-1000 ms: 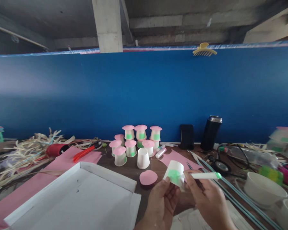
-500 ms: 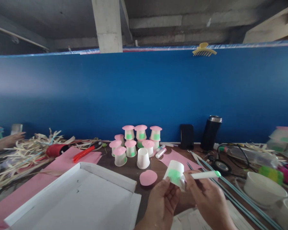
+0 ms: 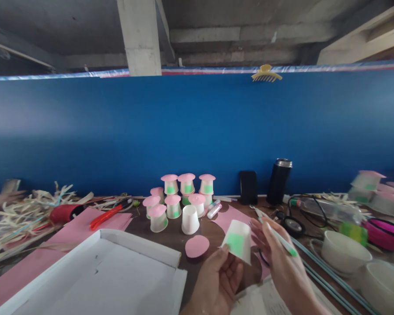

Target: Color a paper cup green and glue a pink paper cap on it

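My left hand (image 3: 218, 275) is closed on the lower edge of a white paper cup (image 3: 244, 238), held upside down and tilted, with a green square coloured on its side. Just right of the cup, my right hand (image 3: 280, 262) holds a white marker (image 3: 279, 236) with a green end, lying between thumb and fingers and pointing away from the cup. A pink paper disc (image 3: 197, 246) lies left of the cup. Behind it stands a plain white upturned cup (image 3: 190, 220). Several cups with pink disc tops (image 3: 158, 218) and green patches stand grouped and stacked behind.
At left lie a white box lid (image 3: 134, 271), pink paper sheets (image 3: 68, 236), red-handled scissors (image 3: 107, 217) and pale strips (image 3: 42, 210). A phone (image 3: 248, 188) and black bottle (image 3: 279, 181) stand against the blue partition. Bowls (image 3: 346, 253) and light-blue rods (image 3: 331, 271) are at right. Another person's hand (image 3: 6, 199) shows far left.
My right hand has moved back from the cup's side, and the marker has swung from nearly level to slanting down to the right. The cup's green patch faces more squarely. The view has shifted slightly right.
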A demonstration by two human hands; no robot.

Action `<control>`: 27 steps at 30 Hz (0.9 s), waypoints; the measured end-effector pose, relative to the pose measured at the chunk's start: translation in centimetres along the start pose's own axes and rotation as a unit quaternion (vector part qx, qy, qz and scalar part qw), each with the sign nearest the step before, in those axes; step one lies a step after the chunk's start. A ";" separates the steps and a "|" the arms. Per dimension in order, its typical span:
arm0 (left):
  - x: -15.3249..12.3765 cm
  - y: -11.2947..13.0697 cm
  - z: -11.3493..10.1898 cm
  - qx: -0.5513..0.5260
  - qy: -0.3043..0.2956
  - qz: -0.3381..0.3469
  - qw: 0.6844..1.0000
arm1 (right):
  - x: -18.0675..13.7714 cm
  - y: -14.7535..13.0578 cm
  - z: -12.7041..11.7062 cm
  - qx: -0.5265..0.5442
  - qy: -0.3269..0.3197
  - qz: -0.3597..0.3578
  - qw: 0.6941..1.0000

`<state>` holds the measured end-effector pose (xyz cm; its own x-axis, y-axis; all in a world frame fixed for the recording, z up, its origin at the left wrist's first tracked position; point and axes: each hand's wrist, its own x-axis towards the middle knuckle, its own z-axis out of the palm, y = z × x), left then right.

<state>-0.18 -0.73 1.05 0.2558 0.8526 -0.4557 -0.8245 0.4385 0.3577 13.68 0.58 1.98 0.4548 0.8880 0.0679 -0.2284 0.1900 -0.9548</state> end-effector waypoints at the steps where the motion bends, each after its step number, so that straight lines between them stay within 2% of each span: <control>1: -0.1 0.0 0.1 0.003 -0.001 -0.003 1.000 | 0.2 0.0 0.1 0.062 -0.045 0.063 0.995; 2: -0.2 0.0 0.2 0.005 -0.002 -0.005 1.000 | 0.4 -0.1 0.3 0.114 -0.074 0.112 0.984; 3: -0.3 0.0 0.3 0.007 -0.001 -0.007 1.000 | 0.4 -0.1 0.4 0.126 -0.084 0.127 0.980; 8: -0.5 -0.3 0.3 0.046 -0.019 -0.026 0.998 | -0.1 -0.3 0.8 0.156 -0.116 0.160 0.968; 12: -0.5 -0.6 0.1 0.074 -0.028 -0.005 0.997 | -0.3 -0.4 1.0 0.178 -0.132 0.180 0.958; 15: -0.3 -1.0 0.1 0.112 -0.066 0.039 0.991 | -0.2 -0.2 1.2 0.193 -0.136 0.182 0.955; 20: 0.3 -2.1 0.0 0.195 -0.173 0.096 0.961 | -0.3 0.3 1.4 0.200 -0.139 0.167 0.955; 22: 0.5 -2.4 0.0 0.212 -0.185 0.119 0.952 | -0.5 0.4 1.5 0.193 -0.140 0.157 0.958; 27: 0.2 -2.2 -0.2 0.293 -0.166 0.154 0.929 | -0.8 0.3 1.6 0.154 -0.124 0.126 0.972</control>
<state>1.56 -1.60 -0.02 0.2754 0.9612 -0.0168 -0.4937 0.1564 0.8554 11.88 0.63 2.15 0.1378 0.9890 -0.0532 -0.5696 0.0352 -0.8212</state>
